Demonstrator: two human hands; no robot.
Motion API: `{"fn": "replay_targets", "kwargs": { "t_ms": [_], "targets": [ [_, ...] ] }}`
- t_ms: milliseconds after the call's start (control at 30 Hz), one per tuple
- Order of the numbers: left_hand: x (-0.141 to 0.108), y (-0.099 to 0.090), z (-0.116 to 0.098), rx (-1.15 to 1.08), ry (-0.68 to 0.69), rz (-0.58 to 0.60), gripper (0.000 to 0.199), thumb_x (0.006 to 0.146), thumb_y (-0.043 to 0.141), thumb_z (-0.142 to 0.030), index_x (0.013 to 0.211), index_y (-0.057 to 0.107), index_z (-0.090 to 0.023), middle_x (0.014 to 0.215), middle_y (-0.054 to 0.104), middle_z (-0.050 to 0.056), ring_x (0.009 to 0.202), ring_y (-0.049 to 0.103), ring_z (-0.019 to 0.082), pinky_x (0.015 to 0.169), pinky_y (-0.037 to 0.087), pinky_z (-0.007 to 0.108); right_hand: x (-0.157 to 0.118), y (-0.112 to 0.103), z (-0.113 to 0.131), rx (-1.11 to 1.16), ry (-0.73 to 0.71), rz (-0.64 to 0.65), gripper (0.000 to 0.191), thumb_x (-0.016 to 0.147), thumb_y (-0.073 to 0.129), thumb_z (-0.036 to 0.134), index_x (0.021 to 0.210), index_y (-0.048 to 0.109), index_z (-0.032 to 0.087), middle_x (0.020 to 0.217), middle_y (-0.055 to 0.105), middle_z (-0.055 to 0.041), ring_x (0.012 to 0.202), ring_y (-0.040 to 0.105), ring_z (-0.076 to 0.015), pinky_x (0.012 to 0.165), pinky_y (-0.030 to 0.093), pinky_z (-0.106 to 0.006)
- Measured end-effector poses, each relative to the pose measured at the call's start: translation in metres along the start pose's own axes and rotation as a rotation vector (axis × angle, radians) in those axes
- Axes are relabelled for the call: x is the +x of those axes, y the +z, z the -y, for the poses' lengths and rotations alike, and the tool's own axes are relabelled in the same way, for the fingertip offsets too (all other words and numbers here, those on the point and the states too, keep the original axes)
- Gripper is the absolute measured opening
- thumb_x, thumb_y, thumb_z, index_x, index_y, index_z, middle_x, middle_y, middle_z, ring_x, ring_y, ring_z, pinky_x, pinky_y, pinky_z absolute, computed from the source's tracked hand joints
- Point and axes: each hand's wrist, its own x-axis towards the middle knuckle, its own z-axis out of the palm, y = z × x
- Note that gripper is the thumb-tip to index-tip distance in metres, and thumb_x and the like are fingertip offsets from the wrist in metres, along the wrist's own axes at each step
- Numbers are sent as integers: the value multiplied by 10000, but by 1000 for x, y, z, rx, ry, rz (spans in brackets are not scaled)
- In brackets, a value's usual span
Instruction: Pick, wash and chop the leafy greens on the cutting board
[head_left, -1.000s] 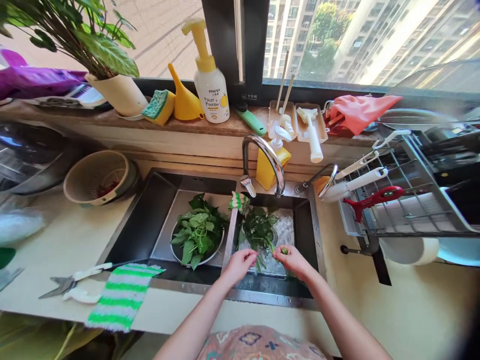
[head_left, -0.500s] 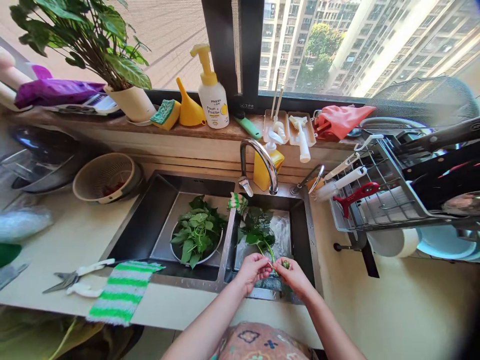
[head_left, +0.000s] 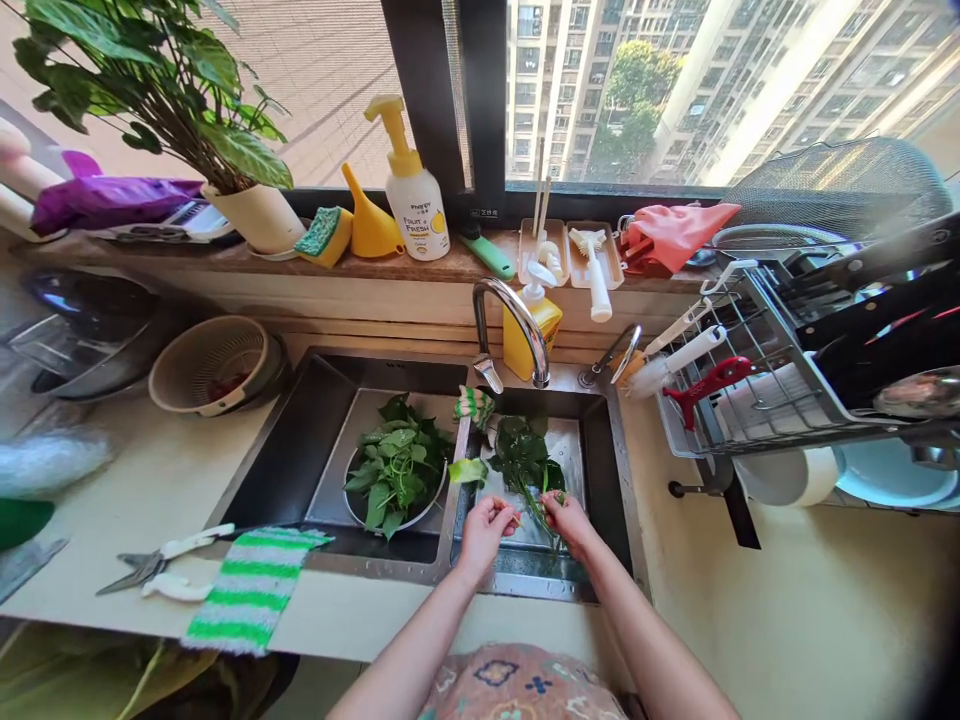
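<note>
Over the right sink basin, my left hand pinches a thin piece of green stem, with a leaf just above it near the divider. My right hand is closed on the stems of leafy greens, whose leaves hang into the right basin. The two hands are apart. In the left basin stands a round bowl heaped with picked green leaves. A striped cloth lies on the divider behind the leaf.
Scissors and a green-striped cloth lie on the counter at the left front. The faucet arches over the right basin. A colander stands left of the sink, a dish rack right of it.
My hands have moved apart, the left one to the left and the right one slightly up with the stems. A leaf now shows near the divider.
</note>
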Motion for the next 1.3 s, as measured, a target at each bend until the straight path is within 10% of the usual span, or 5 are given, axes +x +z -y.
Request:
{"fn": "replay_targets", "kwargs": {
  "t_ms": [233,567,800,1000,1300],
  "targets": [
    [5,-6,-8,55,-131,38,428,575,702,-406,879,492,-190,527,542,-64,419,453,66,439,302,176,-47,-6,22,-68,-142,350,328,727,555,505,725,461,192,634,513,39,483,391,-60,449,275,-167],
    [4,5,-10,18,-146,78,392,543,718,-498,625,612,-130,497,469,-50,471,381,61,469,273,193,-60,-13,16,-737,-606,215,61,696,513,160,647,524,195,648,519,15,613,438,-126,579,308,-223],
    [3,6,-2,53,-139,134,362,570,705,-473,647,646,-125,496,510,-30,461,390,66,469,289,203,-45,0,8,-452,-402,228,244,745,504,390,615,537,187,606,547,6,606,474,-137,609,364,-236],
    [9,3,0,110,-109,-87,351,520,719,-459,583,577,-145,461,483,-51,414,414,71,420,288,202,-34,10,1,-370,-275,55,274,681,526,440,574,547,188,507,490,18,470,385,-109,457,281,-215],
    [13,11,16,-153,-310,28,431,438,776,-457,668,624,-126,535,547,-34,451,424,48,474,296,189,-35,17,-8,-52,-47,105,377,625,589,542,563,480,186,413,371,75,366,265,-58,378,180,-198]
  ]
}}
